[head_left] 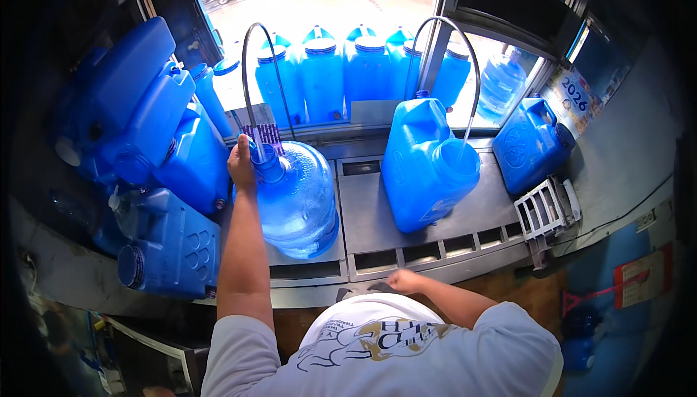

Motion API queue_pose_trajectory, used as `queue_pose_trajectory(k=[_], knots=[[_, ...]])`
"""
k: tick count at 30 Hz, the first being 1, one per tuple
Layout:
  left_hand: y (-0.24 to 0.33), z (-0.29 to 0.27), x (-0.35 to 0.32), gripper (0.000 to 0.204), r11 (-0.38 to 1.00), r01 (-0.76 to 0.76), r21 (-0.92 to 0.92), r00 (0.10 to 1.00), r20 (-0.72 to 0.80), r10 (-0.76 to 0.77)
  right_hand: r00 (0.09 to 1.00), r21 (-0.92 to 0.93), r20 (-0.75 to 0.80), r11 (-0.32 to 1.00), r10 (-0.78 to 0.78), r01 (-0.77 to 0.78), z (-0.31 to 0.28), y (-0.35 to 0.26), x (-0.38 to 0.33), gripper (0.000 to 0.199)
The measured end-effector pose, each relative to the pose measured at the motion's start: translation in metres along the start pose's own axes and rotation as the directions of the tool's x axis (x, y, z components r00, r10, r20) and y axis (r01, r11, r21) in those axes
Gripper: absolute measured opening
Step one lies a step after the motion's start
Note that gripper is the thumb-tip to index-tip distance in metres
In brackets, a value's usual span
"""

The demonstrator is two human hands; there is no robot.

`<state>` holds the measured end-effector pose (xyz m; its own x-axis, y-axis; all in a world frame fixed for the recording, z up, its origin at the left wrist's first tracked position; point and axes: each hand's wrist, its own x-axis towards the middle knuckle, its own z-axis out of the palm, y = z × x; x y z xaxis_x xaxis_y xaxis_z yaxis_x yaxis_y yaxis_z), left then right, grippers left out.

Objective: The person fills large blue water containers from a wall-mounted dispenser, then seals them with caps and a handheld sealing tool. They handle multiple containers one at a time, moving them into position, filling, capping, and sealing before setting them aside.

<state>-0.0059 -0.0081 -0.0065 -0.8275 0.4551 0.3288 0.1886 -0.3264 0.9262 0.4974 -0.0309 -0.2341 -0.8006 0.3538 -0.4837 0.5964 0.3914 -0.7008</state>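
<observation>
My left hand (242,167) is closed beside the neck of a clear, round blue water bottle (298,197) on the metal counter. Its thumb points up, and the far fingers are hidden. A purple-and-white printed strip (263,137) shows by the thumb; whether I hold it is unclear. A curved metal filling tube (247,70) comes down to this bottle's mouth. Low at the counter's front edge, my right hand (406,281) is curled into a fist; its contents are hidden. To the right, an uncapped blue rectangular jug (417,168) stands under a second filling tube (475,70).
Blue jugs (192,157) are stacked at left, one jug (178,244) lying nearest me. Several capped blue containers (319,78) line the window. At right are a smaller blue jug (530,143) and a white rack (541,212). Slots run along the metal counter (363,212).
</observation>
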Motion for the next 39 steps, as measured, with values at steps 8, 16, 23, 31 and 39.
queue_pose_trajectory(k=[8, 16, 23, 31, 39], knots=[[0.002, -0.001, 0.000, 0.050, 0.997, 0.061, -0.040, 0.998, 0.008, -0.061, 0.799, 0.124, -0.552, 0.924, -0.238, 0.361, -0.168, -0.189, 0.092, 0.021], [-0.017, -0.004, 0.015, 0.050, 0.997, 0.061, -0.049, 0.997, -0.045, -0.063, 0.757, 0.171, -0.607, 0.890, -0.242, 0.422, -0.255, -0.293, 0.167, 0.021], [-0.004, -0.005, 0.010, 0.053, 0.994, 0.100, -0.038, 0.995, 0.024, -0.099, 0.751, 0.394, -0.636, 0.762, -0.177, 0.514, -0.258, -0.316, 0.248, 0.028], [0.012, 0.001, 0.002, 0.037, 0.956, 0.150, -0.251, 0.988, 0.009, -0.152, 0.832, 0.601, -0.488, 0.589, -0.266, 0.540, -0.265, -0.324, 0.285, 0.038], [0.027, 0.005, -0.005, 0.045, 0.988, 0.150, 0.022, 0.989, 0.000, -0.150, 0.827, 0.461, -0.140, 0.703, -0.545, 0.541, -0.299, -0.362, 0.289, 0.039]])
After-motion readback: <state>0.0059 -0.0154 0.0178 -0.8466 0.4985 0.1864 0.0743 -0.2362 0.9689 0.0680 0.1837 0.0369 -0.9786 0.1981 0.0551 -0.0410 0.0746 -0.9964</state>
